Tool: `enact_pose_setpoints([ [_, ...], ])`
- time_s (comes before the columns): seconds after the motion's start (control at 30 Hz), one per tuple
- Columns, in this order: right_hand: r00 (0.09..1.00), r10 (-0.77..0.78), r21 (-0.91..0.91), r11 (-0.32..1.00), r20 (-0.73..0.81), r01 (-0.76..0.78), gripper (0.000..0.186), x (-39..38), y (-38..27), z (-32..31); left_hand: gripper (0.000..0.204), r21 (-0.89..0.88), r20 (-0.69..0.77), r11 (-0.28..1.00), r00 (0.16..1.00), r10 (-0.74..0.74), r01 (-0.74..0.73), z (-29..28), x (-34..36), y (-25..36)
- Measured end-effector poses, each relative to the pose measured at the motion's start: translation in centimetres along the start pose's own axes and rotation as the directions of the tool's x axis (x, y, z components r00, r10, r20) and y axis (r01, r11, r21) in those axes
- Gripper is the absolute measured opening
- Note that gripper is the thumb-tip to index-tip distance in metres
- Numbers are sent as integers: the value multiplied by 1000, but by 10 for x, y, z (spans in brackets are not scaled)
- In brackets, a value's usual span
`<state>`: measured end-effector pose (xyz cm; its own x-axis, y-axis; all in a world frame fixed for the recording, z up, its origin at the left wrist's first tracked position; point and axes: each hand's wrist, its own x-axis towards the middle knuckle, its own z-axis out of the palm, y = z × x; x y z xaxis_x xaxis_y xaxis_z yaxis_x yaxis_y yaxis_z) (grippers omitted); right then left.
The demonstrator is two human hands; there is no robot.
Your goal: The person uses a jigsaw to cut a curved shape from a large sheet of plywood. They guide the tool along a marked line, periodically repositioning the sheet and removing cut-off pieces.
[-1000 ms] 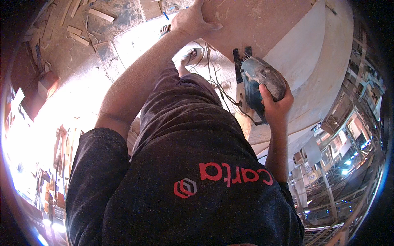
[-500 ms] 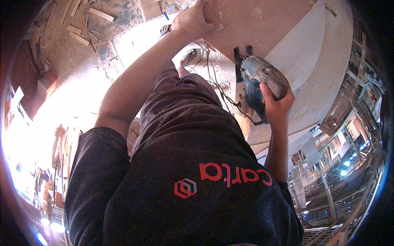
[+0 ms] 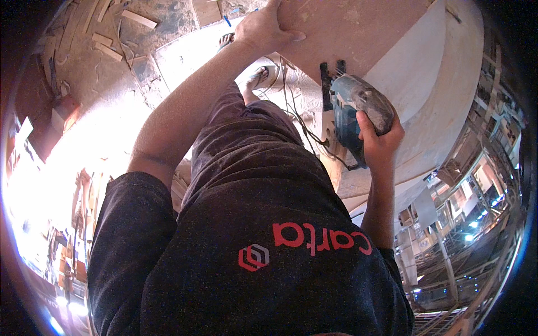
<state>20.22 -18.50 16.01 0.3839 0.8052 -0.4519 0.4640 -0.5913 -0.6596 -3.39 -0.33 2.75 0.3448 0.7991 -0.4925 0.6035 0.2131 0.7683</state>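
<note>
My right hand [image 3: 382, 137] is wrapped round the grip of a dark green jigsaw [image 3: 353, 115], whose top is grey with dust. The saw's black base plate [image 3: 325, 84] rests at the near edge of a reddish-brown wooden board [image 3: 342, 33]. Its blade cannot be made out. Up at the board's left edge, my left hand [image 3: 263, 29] lies with its thumb stretched out across the surface. The other fingers of that hand are partly cut off by the picture's top. A black power cord [image 3: 305, 131] trails from the jigsaw down toward my feet.
A paler sheet [image 3: 414, 61] lies to the right, beside the brown board. Wood offcuts [image 3: 139, 19] are scattered over the dusty floor at upper left. My foot [image 3: 258, 77] stands close to the cord loops. Glare washes out the left side.
The jigsaw and my right hand have shifted very slightly to the right along the board's edge. My left hand stays in place.
</note>
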Motion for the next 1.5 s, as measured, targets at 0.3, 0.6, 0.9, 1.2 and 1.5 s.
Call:
enact_pose_setpoints([
  [0.3, 1000, 10, 30, 999, -9, -10, 52, 1, -2, 2, 77, 32, -20, 999, 1000, 4, -3, 7, 5, -10],
  [0.6, 1000, 11, -26, 1000, -9, -11, 53, 4, -3, 2, 76, 44, -33, 999, 999, -26, 27, 14, 8, -10],
  [0.9, 999, 32, 35, 999, 19, -32, 53, 0, -5, 0, 74, -87, 146, 984, 979, -140, 153, 10, 77, -19],
  [1.2, 999, 32, -3, 1000, 29, -31, 51, 0, -2, -5, 76, 14, -66, 999, 997, 32, -31, 53, 67, -28],
  [1.5, 999, -3, -67, 998, 46, 6, 54, -2, 14, -16, 75, 33, -106, 999, 994, -17, 20, 62, 45, -20],
])
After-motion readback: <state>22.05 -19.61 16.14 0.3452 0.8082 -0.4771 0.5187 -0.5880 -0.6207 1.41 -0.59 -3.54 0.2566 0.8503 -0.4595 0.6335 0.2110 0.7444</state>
